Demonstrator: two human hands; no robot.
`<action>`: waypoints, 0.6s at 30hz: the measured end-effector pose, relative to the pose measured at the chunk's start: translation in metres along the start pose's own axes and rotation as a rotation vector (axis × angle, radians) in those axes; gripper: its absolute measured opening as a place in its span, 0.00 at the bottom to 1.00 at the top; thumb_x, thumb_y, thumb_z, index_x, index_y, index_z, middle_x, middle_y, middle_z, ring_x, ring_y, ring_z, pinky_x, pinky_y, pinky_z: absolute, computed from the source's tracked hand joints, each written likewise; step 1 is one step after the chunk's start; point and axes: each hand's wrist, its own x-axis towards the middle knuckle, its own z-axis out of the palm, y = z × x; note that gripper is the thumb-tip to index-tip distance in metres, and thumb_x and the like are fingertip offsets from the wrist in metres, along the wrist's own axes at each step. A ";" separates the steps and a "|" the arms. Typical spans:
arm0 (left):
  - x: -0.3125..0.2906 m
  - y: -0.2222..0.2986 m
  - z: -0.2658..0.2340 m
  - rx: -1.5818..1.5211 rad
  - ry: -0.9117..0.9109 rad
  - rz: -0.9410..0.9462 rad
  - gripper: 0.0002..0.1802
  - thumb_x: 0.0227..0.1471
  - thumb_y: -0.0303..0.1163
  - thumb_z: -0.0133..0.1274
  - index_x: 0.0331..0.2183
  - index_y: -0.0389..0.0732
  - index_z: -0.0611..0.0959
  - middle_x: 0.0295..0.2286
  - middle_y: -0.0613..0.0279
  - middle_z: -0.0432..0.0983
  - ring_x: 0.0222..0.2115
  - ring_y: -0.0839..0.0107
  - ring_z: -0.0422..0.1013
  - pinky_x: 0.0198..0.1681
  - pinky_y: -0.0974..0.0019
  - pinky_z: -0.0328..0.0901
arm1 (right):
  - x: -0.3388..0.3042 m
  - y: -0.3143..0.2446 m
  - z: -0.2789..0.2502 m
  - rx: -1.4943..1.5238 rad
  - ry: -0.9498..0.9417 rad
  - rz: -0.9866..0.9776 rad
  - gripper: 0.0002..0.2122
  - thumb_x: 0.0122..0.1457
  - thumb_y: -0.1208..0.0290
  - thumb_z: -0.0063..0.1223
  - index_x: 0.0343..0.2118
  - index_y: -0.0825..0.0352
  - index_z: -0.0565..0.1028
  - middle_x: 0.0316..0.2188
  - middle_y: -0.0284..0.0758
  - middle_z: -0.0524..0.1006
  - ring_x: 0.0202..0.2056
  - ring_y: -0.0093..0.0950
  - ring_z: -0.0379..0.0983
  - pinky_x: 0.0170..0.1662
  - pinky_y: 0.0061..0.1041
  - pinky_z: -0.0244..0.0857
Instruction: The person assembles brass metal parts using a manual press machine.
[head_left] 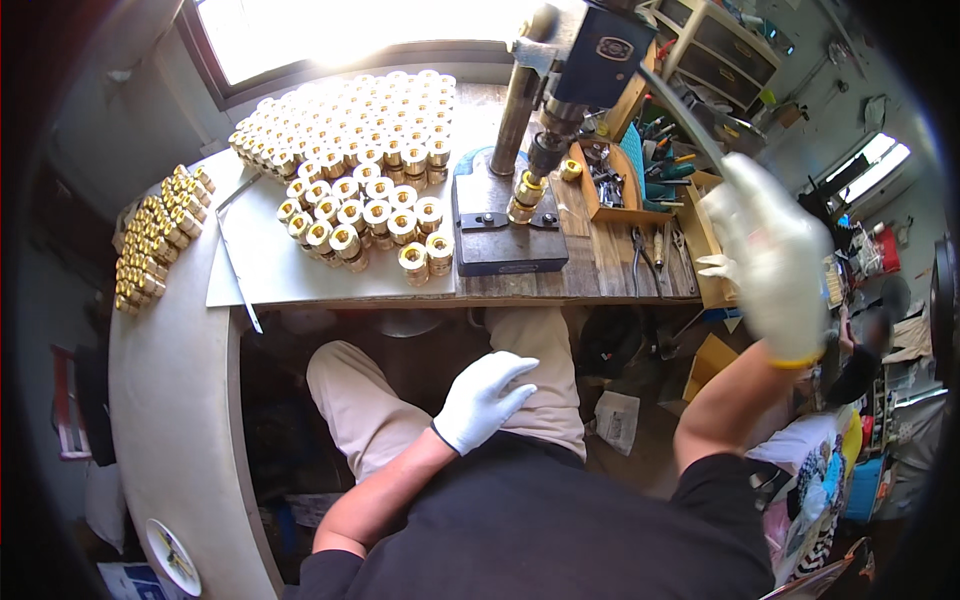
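Observation:
My left hand [483, 402], in a white glove, hovers over my lap with its fingers stretched out and holds nothing. My right hand [770, 260], also gloved in white, is raised at the right and smeared by motion. It meets the end of the press's lever [690, 112]; whether its fingers close round it I cannot make out. A bench press [612, 58] stands in front of me. Beneath its spindle [547, 150], a brass fitting [524, 198] stands upright on the dark metal base [512, 257]. A small brass piece [571, 170] lies beside the base.
Many brass fittings [345, 240] stand in rows left of the press, with a smaller group [165, 235] at far left. A thin metal strip [238, 262] lies on the white sheet [285, 283]. Pliers [646, 262] and a wooden tool tray [612, 213] are at the right.

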 end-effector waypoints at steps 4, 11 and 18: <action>0.081 0.050 -0.024 0.021 0.085 0.385 0.27 0.50 0.28 0.71 0.53 0.39 0.85 0.45 0.51 0.81 0.48 0.47 0.77 0.52 0.50 0.73 | -0.008 -0.010 0.037 0.388 -0.213 0.236 0.25 0.70 0.61 0.61 0.64 0.71 0.76 0.40 0.43 0.86 0.37 0.29 0.82 0.44 0.30 0.76; 0.238 0.158 0.013 0.059 0.220 0.841 0.26 0.42 0.51 0.72 0.40 0.44 0.87 0.44 0.61 0.81 0.54 0.56 0.72 0.62 0.47 0.62 | -0.010 0.054 0.085 0.262 -0.281 0.045 0.31 0.69 0.59 0.64 0.71 0.64 0.67 0.47 0.40 0.79 0.47 0.29 0.77 0.53 0.27 0.71; 0.251 0.098 0.037 0.065 0.201 0.851 0.21 0.43 0.53 0.71 0.34 0.48 0.89 0.40 0.70 0.84 0.53 0.63 0.74 0.67 0.50 0.60 | -0.023 0.053 0.171 -0.097 -0.279 0.388 0.32 0.68 0.60 0.66 0.71 0.60 0.67 0.56 0.39 0.76 0.58 0.31 0.74 0.58 0.26 0.69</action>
